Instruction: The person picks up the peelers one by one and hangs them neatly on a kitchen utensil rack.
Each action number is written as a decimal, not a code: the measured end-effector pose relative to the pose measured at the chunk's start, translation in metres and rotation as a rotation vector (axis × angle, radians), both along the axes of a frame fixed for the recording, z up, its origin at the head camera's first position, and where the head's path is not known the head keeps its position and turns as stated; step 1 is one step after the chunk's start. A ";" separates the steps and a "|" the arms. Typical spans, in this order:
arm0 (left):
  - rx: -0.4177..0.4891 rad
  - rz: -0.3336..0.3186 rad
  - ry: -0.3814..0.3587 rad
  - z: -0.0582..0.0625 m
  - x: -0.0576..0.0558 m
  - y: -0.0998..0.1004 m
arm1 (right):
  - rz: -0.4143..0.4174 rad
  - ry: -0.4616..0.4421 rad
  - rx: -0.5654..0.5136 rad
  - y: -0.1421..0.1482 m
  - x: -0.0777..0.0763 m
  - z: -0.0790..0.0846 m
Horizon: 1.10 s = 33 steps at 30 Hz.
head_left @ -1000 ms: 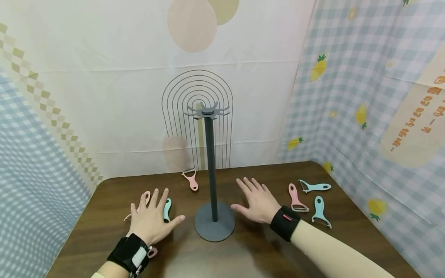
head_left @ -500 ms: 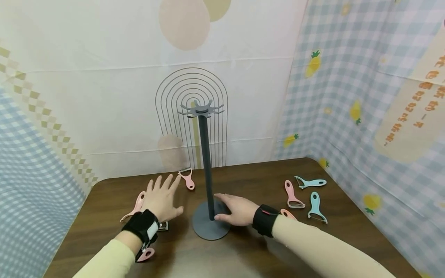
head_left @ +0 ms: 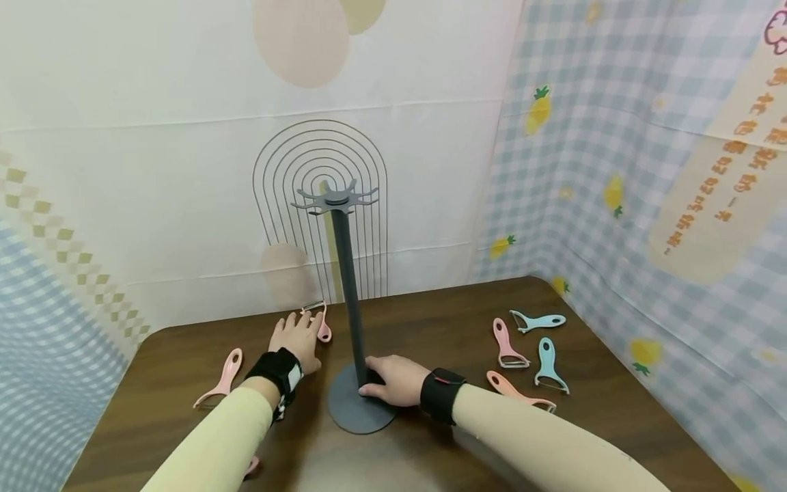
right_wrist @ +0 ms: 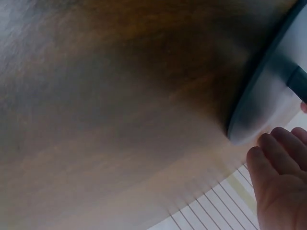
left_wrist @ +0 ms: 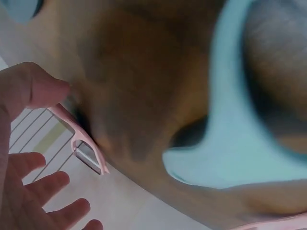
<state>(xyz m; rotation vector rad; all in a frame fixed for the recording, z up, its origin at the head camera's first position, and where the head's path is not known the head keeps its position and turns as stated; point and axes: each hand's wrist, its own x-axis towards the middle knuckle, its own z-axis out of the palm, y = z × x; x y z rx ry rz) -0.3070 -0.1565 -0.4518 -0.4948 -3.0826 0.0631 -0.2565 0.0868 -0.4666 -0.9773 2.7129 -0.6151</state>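
A dark grey stand (head_left: pixel 348 287) has a round base and a hooked top. My right hand (head_left: pixel 399 381) grips the bottom of its pole, thumb on the near side, forefinger behind. In the right wrist view the other fingers (right_wrist: pixel 276 153) extend beside the base (right_wrist: pixel 268 103). My left hand (head_left: pixel 297 343) is over the table's back left, fingers spread loosely, overlapping a pink peeler (head_left: pixel 324 333). From the left wrist, the thumb (left_wrist: pixel 45 88) overlaps that peeler's handle, its blade end (left_wrist: pixel 98 155) showing. A light blue peeler (left_wrist: pixel 230 143) lies under the left wrist.
Another pink peeler (head_left: pixel 230 371) lies at left, and one (head_left: pixel 253 466) is mostly behind the left sleeve. On the right lie a pink peeler (head_left: pixel 502 336), two light blue peelers (head_left: pixel 546 352) and an orange-pink one (head_left: pixel 504 384). Curtains (head_left: pixel 430 184) stand behind the table.
My left hand has moved forward from the left peelers to the pink one at the back. My right hand has come left onto the pole. The head view has turned right.
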 end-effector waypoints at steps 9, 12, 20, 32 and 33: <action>0.011 -0.024 -0.080 -0.001 -0.023 0.012 | 0.052 0.038 0.010 0.000 0.003 -0.003; 0.029 -0.037 -0.101 -0.005 -0.026 0.017 | 0.067 0.066 0.013 0.000 0.000 -0.007; 0.075 -0.069 -0.083 -0.024 -0.032 0.017 | 0.107 0.093 0.011 -0.002 -0.006 -0.016; 0.084 -0.076 -0.097 -0.024 -0.028 0.018 | 0.124 0.082 -0.012 0.001 -0.008 -0.016; 0.083 -0.078 -0.101 -0.023 -0.027 0.019 | 0.124 0.083 -0.014 0.001 -0.009 -0.017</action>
